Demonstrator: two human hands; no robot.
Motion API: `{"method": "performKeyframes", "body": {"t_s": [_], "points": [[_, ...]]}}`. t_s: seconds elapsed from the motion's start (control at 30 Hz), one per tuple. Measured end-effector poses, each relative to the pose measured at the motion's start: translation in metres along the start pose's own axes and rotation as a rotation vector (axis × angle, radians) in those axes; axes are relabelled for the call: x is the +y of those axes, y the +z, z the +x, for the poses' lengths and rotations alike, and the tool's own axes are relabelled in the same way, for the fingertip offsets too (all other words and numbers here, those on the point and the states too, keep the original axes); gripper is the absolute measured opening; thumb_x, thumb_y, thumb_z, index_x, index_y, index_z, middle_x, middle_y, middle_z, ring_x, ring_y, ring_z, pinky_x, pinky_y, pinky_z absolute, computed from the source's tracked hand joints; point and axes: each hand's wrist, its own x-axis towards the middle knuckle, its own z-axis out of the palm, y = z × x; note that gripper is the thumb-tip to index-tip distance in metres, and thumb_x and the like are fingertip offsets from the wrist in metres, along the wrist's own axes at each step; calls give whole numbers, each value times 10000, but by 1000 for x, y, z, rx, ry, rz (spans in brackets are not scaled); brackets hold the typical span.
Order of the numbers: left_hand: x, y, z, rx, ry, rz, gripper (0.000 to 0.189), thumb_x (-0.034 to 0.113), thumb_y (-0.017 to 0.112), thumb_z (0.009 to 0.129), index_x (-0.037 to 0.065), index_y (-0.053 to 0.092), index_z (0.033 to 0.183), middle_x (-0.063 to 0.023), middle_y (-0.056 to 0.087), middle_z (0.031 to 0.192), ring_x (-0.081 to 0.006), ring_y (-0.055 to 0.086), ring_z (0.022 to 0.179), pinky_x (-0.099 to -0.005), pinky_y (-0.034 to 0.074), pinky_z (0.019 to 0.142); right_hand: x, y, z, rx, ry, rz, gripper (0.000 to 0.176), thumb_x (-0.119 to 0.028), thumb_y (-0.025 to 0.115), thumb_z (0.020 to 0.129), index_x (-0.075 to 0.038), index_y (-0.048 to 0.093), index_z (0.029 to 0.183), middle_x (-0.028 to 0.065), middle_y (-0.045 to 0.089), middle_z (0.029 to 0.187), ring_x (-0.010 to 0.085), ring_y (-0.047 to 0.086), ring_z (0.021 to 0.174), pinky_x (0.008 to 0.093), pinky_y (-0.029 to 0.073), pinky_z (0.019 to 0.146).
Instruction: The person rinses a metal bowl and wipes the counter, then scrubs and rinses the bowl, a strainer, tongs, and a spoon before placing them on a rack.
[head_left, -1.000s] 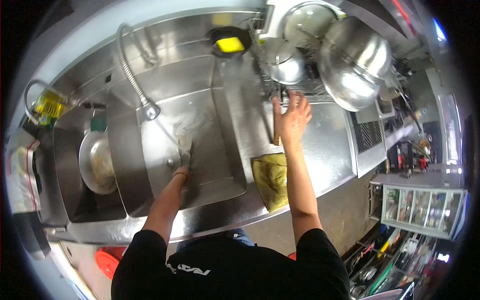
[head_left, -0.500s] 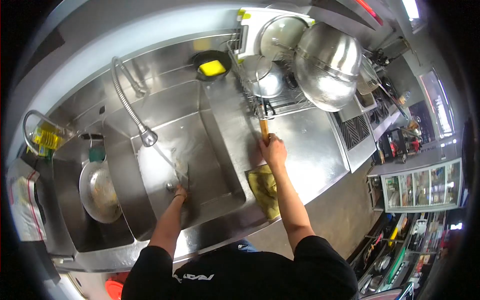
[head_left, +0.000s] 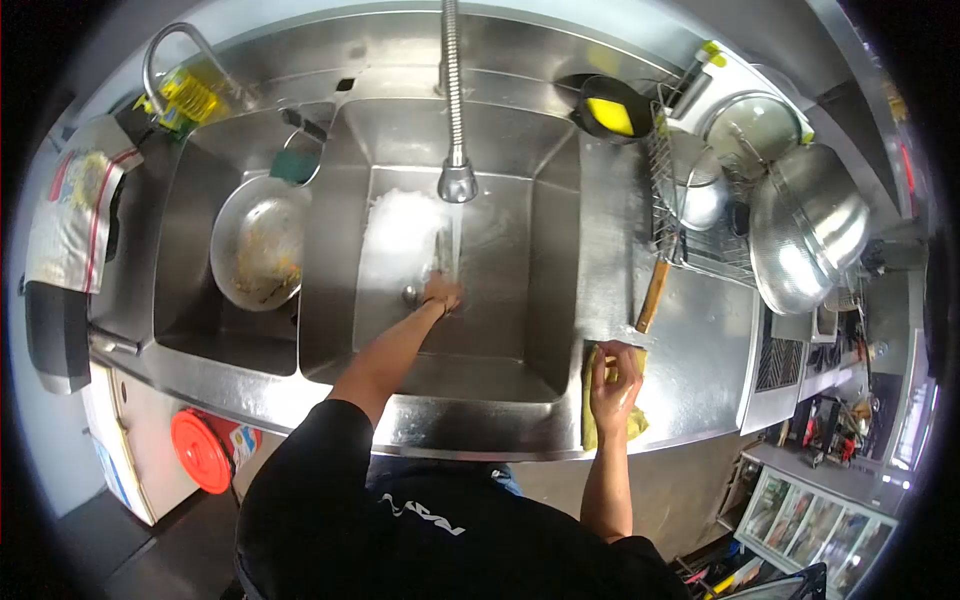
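Observation:
My left hand (head_left: 443, 291) reaches into the right sink basin (head_left: 490, 345), below the running spout (head_left: 458, 184). Its fingers look closed around something shiny in the stream, too blurred by water to name. White foam (head_left: 402, 235) lies just left of the stream. To the right of the basin, my right hand (head_left: 614, 385) has its fingers curled in a pinch at the upper part of a yellow-green cloth (head_left: 590, 425) on the counter edge. Just above that hand, a wooden handle (head_left: 653, 298) sticks out from the dish rack (head_left: 705, 255).
A used pan (head_left: 262, 245) with food bits and a green scouring pad (head_left: 294, 166) sit in the left basin. A black pan (head_left: 610, 108) holds a yellow sponge (head_left: 610, 116) behind the counter. A large steel bowl (head_left: 810, 230) leans on the rack. A red bin (head_left: 200, 450) stands below left.
My right hand has let go of the wooden handle and come down to the cloth. My left hand stays under the stream. The view has turned left.

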Motion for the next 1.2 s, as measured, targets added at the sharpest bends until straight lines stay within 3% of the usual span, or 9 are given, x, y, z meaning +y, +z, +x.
{"method": "performKeyframes", "body": {"t_s": [0.03,0.3,0.37,0.63,0.7,0.93,1.0,1.13,1.2], "points": [[29,-23,-6,-230,-135,-222,555,139,611,776,-54,281,1179,-129,583,644,-225,571,494,-334,458,439,-6,1,2,-27,3,42,52,6,579,759,4,574,811,129,582,793,267,572,691,331,451,633],[89,-103,-75,-316,-9,-302,434,258,618,797,-49,409,1021,-81,554,615,-190,501,428,-333,419,418,5,3,7,-108,-44,-60,84,-47,574,789,-9,600,860,151,595,812,305,596,746,358,456,637],[72,-110,-83,-157,328,18,398,290,593,803,-28,448,995,-135,597,698,-296,570,541,-406,459,531,8,5,1,-241,144,40,82,-61,574,794,-3,596,847,150,595,799,325,590,718,370,457,633],[61,-149,-150,93,298,213,274,245,579,788,13,490,902,-232,597,782,-417,577,753,-498,447,665,-11,157,31,-545,391,536,468,-265,628,801,54,513,1123,141,648,901,229,618,802,305,478,705],[61,-155,-155,81,249,209,260,232,580,787,7,492,883,-233,597,772,-415,579,762,-497,448,670,-48,186,38,-675,718,769,455,-179,622,809,36,440,1167,123,605,954,188,594,808,301,488,638],[48,-165,-160,38,279,416,232,219,569,793,21,503,894,-232,602,779,-419,580,766,-499,453,684,-38,268,35,-810,903,1163,333,-157,606,805,4,461,1057,131,584,910,237,613,774,329,511,648],[49,-163,-160,46,297,468,231,227,562,798,29,506,901,-237,601,787,-419,582,767,-501,456,689,-34,269,38,-513,959,1149,255,-83,564,816,-3,479,1043,116,583,891,224,612,741,327,509,642],[44,-154,-146,86,227,526,222,238,520,818,43,497,921,-232,604,825,-413,586,791,-502,463,703,-44,258,40,-452,1047,1204,233,-46,590,795,-11,507,1010,111,589,877,212,608,773,322,507,651],[50,-153,-143,55,194,543,220,238,509,823,48,489,932,-226,606,836,-412,586,799,-502,463,707,-57,246,34,-785,913,1423,320,-27,653,744,67,505,1012,112,601,828,198,602,723,313,524,651]]}}
